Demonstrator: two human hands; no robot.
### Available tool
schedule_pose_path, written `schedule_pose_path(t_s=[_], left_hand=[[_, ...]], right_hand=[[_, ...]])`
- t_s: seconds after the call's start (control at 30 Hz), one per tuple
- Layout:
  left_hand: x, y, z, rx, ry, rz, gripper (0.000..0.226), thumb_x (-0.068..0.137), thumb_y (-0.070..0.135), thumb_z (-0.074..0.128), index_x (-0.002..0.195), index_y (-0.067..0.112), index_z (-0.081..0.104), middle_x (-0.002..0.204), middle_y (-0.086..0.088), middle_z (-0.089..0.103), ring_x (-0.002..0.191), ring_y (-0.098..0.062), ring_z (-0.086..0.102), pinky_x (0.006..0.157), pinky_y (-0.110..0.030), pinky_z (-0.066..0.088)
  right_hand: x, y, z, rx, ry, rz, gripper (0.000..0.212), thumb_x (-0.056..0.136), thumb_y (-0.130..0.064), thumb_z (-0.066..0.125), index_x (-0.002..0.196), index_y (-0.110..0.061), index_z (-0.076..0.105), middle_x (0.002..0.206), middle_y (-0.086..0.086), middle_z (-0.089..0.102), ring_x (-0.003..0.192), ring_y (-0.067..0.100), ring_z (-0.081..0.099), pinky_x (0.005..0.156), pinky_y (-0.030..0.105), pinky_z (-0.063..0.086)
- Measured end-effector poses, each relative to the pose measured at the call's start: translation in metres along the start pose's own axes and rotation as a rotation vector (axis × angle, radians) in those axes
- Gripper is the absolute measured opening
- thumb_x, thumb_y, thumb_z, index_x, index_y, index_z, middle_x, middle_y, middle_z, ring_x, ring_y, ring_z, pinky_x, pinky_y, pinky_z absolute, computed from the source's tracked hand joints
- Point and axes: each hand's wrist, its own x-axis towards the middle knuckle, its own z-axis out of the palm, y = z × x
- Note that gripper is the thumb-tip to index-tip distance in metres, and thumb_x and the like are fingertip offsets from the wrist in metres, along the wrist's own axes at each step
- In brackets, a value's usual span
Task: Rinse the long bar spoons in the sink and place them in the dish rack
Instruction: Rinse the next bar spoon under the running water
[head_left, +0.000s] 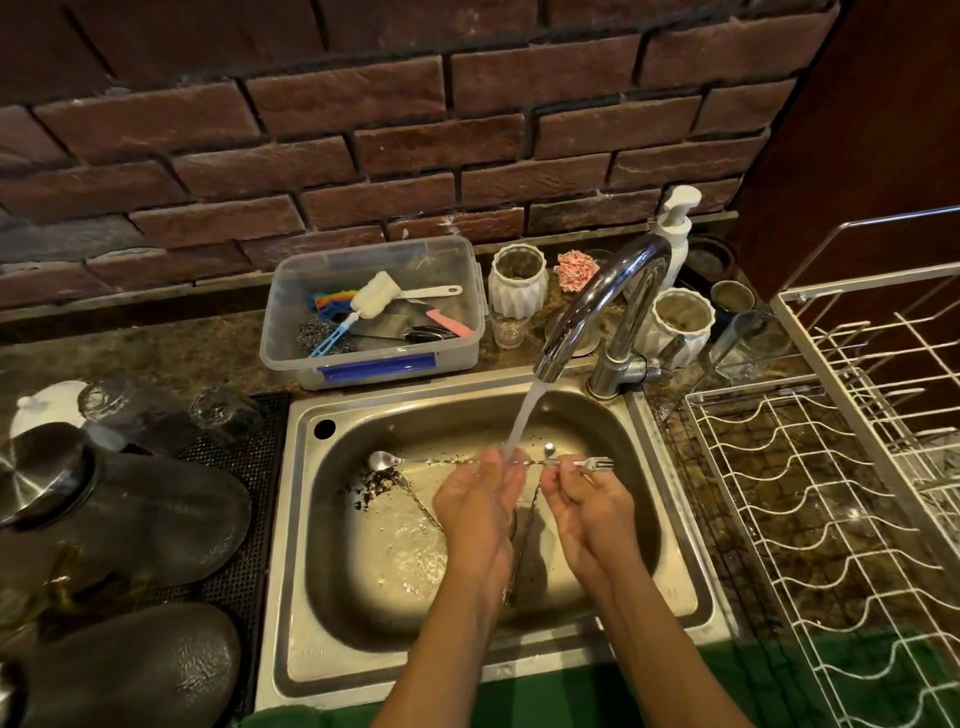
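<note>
We are at the rinsing step. Water runs from the tap (602, 306) down onto a long bar spoon (447, 462) that we hold sideways over the sink (301, 519). Its bowl end sticks out to the left and its little fork end points right.

Our right hand (587, 504) pinches the spoon near the fork end. Our left hand (480, 499) is at the middle of the spoon, right under the water, with its fingers up around the twisted stem. We think it is rubbing the stem, but we cannot tell how tightly it holds.

More long spoons (524, 540) lie in the sink below our hands. Some dark crumbs (379, 483) sit on the sink floor at the left.

The dish rack (810, 519) stands just to the right of the sink. We see no spoon in it.

Next, we think, the clean spoon goes over to the rack. It is thin, so it could slip through the wires. Then the other spoons need a rinse.
</note>
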Motion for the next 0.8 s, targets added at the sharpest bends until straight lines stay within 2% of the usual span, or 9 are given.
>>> schedule_pose_path(t_s=[0.07, 0.17, 0.3, 0.4, 0.47, 0.57, 0.63, 0.7, 0.8], left_hand=[[-0.001, -0.001, -0.002, 0.012, -0.042, -0.007, 0.017, 0.095, 0.007, 0.06, 0.105, -0.004, 0.066, 0.097, -0.018, 0.076, 0.094, -0.026, 0.075, 0.085, -0.034, 0.06], [0.016, 0.015, -0.018, -0.047, 0.032, 0.048, 0.023, 0.095, 0.008, 0.058, 0.113, -0.006, 0.063, 0.108, -0.021, 0.074, 0.098, -0.028, 0.074, 0.086, -0.035, 0.061], [0.01, 0.007, -0.012, 0.039, 0.015, 0.021, 0.013, 0.095, 0.005, 0.057, 0.101, -0.003, 0.066, 0.103, -0.02, 0.075, 0.097, -0.027, 0.075, 0.092, -0.039, 0.058], [0.009, 0.01, -0.016, -0.012, -0.008, 0.008, 0.023, 0.095, 0.007, 0.059, 0.112, -0.008, 0.062, 0.109, -0.024, 0.073, 0.1, -0.03, 0.074, 0.087, -0.038, 0.061], [0.02, 0.02, -0.028, -0.06, 0.035, 0.044, 0.028, 0.095, 0.009, 0.058, 0.12, -0.006, 0.06, 0.115, -0.024, 0.071, 0.102, -0.029, 0.073, 0.088, -0.037, 0.06], [0.022, 0.021, -0.028, -0.059, 0.086, 0.045, 0.027, 0.095, 0.008, 0.06, 0.119, -0.003, 0.06, 0.114, -0.023, 0.071, 0.104, -0.03, 0.072, 0.092, -0.039, 0.058], [0.012, 0.009, -0.019, -0.026, 0.058, 0.009, 0.014, 0.095, 0.007, 0.059, 0.105, 0.0, 0.064, 0.103, -0.019, 0.074, 0.102, -0.031, 0.072, 0.091, -0.039, 0.058], [0.004, -0.002, -0.015, 0.023, 0.031, -0.015, 0.012, 0.095, 0.009, 0.059, 0.097, 0.001, 0.069, 0.095, -0.016, 0.075, 0.098, -0.029, 0.071, 0.091, -0.039, 0.056], [0.009, 0.005, -0.028, 0.02, 0.046, -0.018, 0.016, 0.095, 0.01, 0.059, 0.103, 0.001, 0.07, 0.104, -0.015, 0.075, 0.104, -0.027, 0.07, 0.094, -0.039, 0.054]], right_hand=[[-0.001, -0.003, 0.001, -0.025, 0.024, 0.008, 0.018, 0.091, 0.005, 0.059, 0.108, 0.01, 0.059, 0.103, 0.023, 0.065, 0.092, 0.028, 0.069, 0.072, 0.029, 0.061], [0.002, -0.015, -0.004, 0.027, 0.084, -0.029, 0.008, 0.093, 0.007, 0.057, 0.1, 0.007, 0.06, 0.104, 0.021, 0.063, 0.095, 0.029, 0.067, 0.068, 0.026, 0.061], [0.001, -0.006, -0.002, -0.03, 0.075, 0.001, 0.007, 0.094, 0.005, 0.057, 0.1, 0.007, 0.06, 0.1, 0.02, 0.064, 0.092, 0.027, 0.067, 0.073, 0.03, 0.059], [0.003, -0.013, -0.004, -0.053, 0.101, -0.01, 0.005, 0.094, 0.008, 0.055, 0.096, 0.006, 0.06, 0.098, 0.021, 0.064, 0.091, 0.028, 0.067, 0.073, 0.031, 0.058], [0.007, -0.023, -0.011, -0.038, 0.121, -0.041, 0.006, 0.094, 0.007, 0.054, 0.095, 0.004, 0.059, 0.095, 0.02, 0.064, 0.088, 0.027, 0.068, 0.07, 0.03, 0.061], [0.008, -0.02, -0.007, -0.053, 0.132, -0.043, 0.007, 0.096, 0.003, 0.053, 0.096, 0.004, 0.06, 0.098, 0.023, 0.066, 0.09, 0.029, 0.069, 0.081, 0.037, 0.057], [0.002, -0.003, 0.007, -0.106, 0.1, -0.005, 0.009, 0.096, 0.0, 0.054, 0.101, 0.004, 0.061, 0.102, 0.025, 0.068, 0.096, 0.033, 0.07, 0.09, 0.041, 0.056], [-0.008, 0.015, 0.021, -0.151, -0.001, 0.056, 0.013, 0.097, -0.001, 0.055, 0.105, 0.006, 0.062, 0.104, 0.027, 0.072, 0.098, 0.034, 0.073, 0.092, 0.041, 0.057], [-0.012, 0.028, 0.029, -0.115, -0.088, 0.125, 0.016, 0.096, 0.0, 0.057, 0.106, 0.009, 0.065, 0.107, 0.026, 0.073, 0.099, 0.031, 0.074, 0.092, 0.04, 0.058]])
